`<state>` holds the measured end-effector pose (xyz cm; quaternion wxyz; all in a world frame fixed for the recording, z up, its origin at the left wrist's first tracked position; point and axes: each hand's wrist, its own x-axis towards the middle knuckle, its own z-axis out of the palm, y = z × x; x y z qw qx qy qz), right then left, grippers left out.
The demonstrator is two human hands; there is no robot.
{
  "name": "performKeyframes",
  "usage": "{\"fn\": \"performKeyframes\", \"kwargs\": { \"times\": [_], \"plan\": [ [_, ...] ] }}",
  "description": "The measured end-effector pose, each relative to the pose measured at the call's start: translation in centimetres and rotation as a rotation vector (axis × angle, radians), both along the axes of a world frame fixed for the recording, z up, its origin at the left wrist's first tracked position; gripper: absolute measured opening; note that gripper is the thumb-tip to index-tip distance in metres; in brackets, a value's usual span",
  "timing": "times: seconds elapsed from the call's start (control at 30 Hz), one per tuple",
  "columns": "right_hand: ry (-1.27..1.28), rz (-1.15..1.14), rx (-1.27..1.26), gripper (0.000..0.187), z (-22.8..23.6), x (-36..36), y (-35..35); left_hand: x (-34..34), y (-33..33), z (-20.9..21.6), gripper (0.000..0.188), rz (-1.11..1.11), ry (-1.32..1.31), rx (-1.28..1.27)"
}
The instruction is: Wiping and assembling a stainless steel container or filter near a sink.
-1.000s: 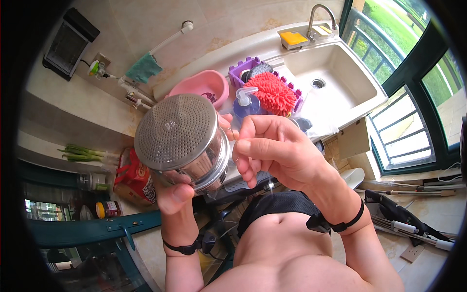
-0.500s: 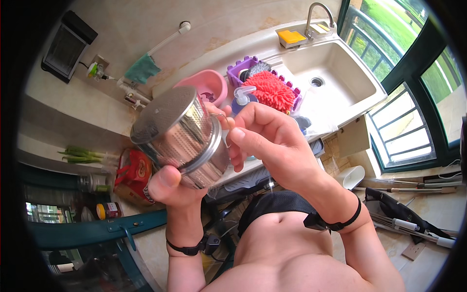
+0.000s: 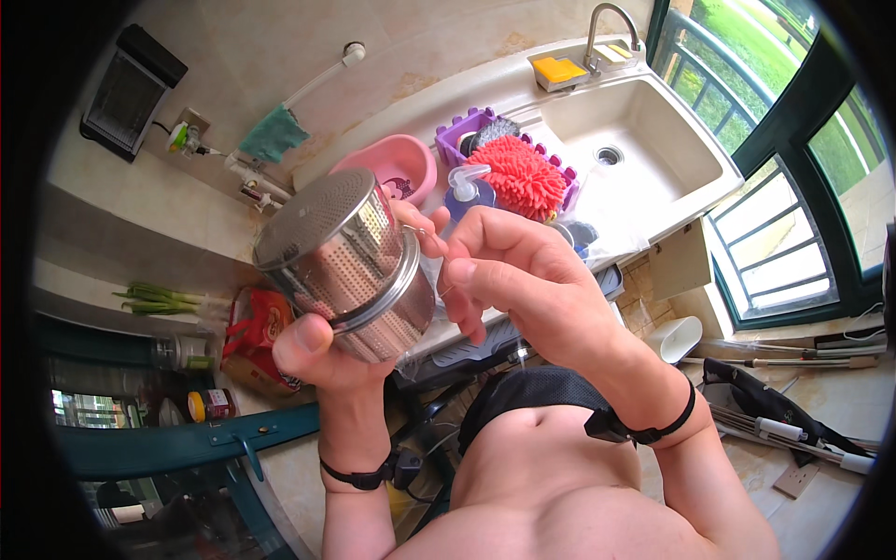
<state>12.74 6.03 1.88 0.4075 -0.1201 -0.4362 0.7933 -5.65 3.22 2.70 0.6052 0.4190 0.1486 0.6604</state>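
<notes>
A perforated steel strainer (image 3: 347, 266) hung in mid-air left of the frame's centre, tilted so its closed bottom faced up and to the left. The left hand (image 3: 322, 350) came from below; its grip was closed round the strainer's lower wall, thumb across the rim band. The right hand (image 3: 523, 289) sat just right of the strainer, fingers curled; whether they pinched anything at the rim could not be told.

Behind the strainer, the table (image 3: 411, 112) ran toward the upper right to the sink (image 3: 644, 140), whose basin lay open. Between strainer and sink stood a pink bowl (image 3: 387, 168), a soap pump (image 3: 467, 191) and a red mop head (image 3: 518, 173) in a purple basket (image 3: 457, 135), all close to the strainer's upper edge. Below the hands, the person's torso filled the lower frame.
</notes>
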Motion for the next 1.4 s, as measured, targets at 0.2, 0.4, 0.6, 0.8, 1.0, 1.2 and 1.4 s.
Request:
{"fn": "performKeyframes", "kwargs": {
  "times": [0.2,0.4,0.6,0.8,1.0,1.2,1.4],
  "plan": [
    [-0.037,-0.009,0.023,0.015,0.1,0.2,-0.2,-0.4,-0.1,0.3,0.102,0.029,0.2,0.086],
    [-0.025,-0.001,0.036,0.015,0.2,0.2,-0.3,-0.5,-1.2,1.6,0.104,0.162,0.406,0.041],
    [-0.027,0.007,0.02,0.015,0.0,0.3,-0.5,-0.2,-2.2,1.7,0.105,0.236,0.47,0.031],
    [0.014,0.045,0.03,0.016,-0.1,0.4,-0.5,-0.2,-1.4,1.3,0.103,0.148,0.377,0.044],
    [0.025,0.02,0.001,0.015,-0.2,0.3,-0.8,0.0,-0.9,1.1,0.097,-0.035,0.056,-0.02],
    [-0.071,-0.198,0.285,0.013,-0.3,0.2,-1.3,-0.1,-0.8,0.9,0.084,-0.03,-0.016,-0.143],
    [-0.112,-0.216,0.376,0.007,-0.6,0.2,-1.0,0.3,-0.8,1.4,0.083,0.028,-0.029,-0.203]
  ]
}}
